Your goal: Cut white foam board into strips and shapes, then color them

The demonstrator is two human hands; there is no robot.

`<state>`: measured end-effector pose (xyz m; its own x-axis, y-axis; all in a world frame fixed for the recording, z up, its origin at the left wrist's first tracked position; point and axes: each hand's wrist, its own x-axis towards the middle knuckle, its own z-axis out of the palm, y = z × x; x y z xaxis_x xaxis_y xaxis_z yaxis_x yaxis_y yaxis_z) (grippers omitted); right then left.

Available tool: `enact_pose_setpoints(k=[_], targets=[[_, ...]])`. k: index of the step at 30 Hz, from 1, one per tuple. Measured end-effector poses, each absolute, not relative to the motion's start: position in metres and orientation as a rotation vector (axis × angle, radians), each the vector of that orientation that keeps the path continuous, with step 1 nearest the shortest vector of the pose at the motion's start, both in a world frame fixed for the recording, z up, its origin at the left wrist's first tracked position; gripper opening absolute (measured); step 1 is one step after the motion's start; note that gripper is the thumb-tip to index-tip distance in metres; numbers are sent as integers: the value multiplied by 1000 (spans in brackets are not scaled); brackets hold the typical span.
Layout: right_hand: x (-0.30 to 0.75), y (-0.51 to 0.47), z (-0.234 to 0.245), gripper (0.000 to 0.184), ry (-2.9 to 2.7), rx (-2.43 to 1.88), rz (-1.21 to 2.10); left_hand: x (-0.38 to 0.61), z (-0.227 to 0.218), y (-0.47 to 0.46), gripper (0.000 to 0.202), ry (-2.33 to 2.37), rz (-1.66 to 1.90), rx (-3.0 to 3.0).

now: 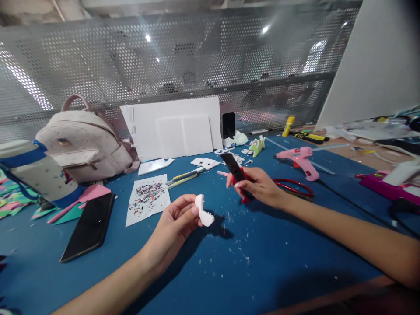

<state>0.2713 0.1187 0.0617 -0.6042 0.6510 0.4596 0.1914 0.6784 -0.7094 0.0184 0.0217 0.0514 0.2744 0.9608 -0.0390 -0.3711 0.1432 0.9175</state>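
Paper (130, 219) with small coloured bits (147, 194) lies on the blue worktop (262, 249). To the right of this paper, the left hand (179, 221) has its grip closed on a white piece (206, 217), between thumb and fingers. Farther right of the paper, the right hand (259, 187) grips a red and black tool (232, 166). One dark phone (89, 227) lies left of the paper.
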Motion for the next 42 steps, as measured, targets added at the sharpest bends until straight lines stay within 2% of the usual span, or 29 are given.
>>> enact_pose_setpoints(k=[6,14,25,42], targets=[[257,90,68,44,-2234,-532,957,22,50,19,20,668,1090,909],[253,86,70,37,-2308,-489,841,23,51,15,12,602,1043,899],[254,91,63,41,-2412,-427,647,25,51,17,15,588,1072,826],[258,95,68,38,-2472,-394,604,22,48,16,15,553,1069,786]])
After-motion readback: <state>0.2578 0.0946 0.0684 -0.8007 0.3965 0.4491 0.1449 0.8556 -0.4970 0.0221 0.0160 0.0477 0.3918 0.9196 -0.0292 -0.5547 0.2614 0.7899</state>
